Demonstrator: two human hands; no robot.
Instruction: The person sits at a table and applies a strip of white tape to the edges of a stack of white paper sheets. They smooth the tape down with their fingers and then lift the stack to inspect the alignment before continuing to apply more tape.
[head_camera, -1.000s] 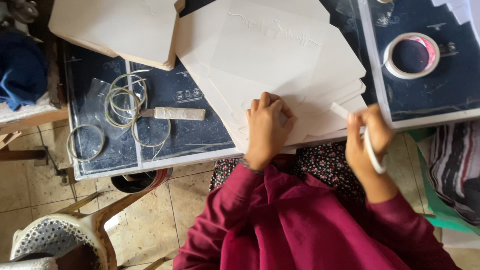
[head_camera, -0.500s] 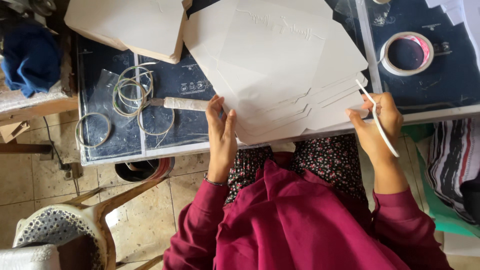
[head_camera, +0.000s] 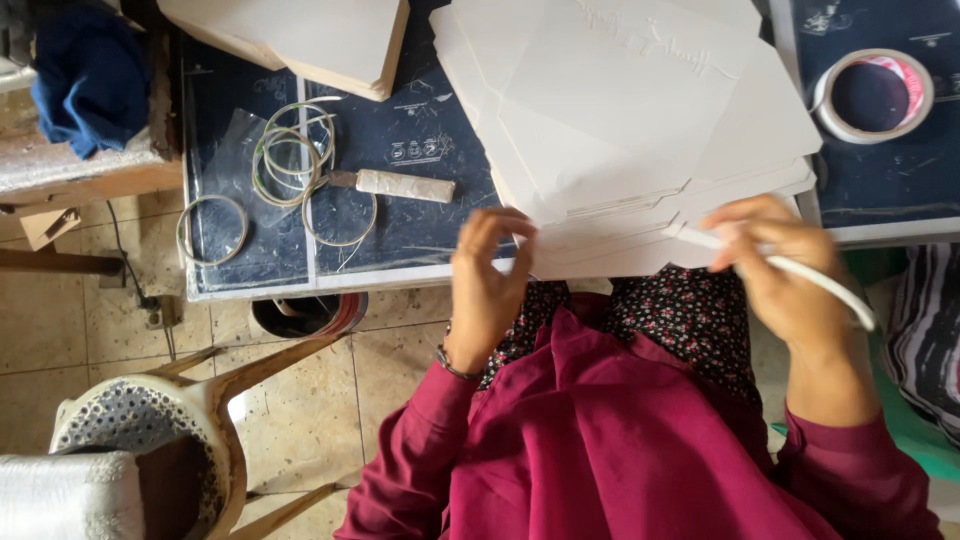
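From the head camera, the left hand (head_camera: 487, 282) sits at centre frame, fingers loosely curled and its grip holding nothing, fingertips touching the near edge of the stack of white card sheets (head_camera: 640, 130) spread across the upper middle of the dark surface (head_camera: 420, 130). The right hand (head_camera: 780, 275), at the right, has its grip closed around a thin white stick (head_camera: 800, 270), perhaps a folding tool; blur hides its tip. A tape roll (head_camera: 872, 95) lies upper right, wire rings (head_camera: 295, 160) at the left.
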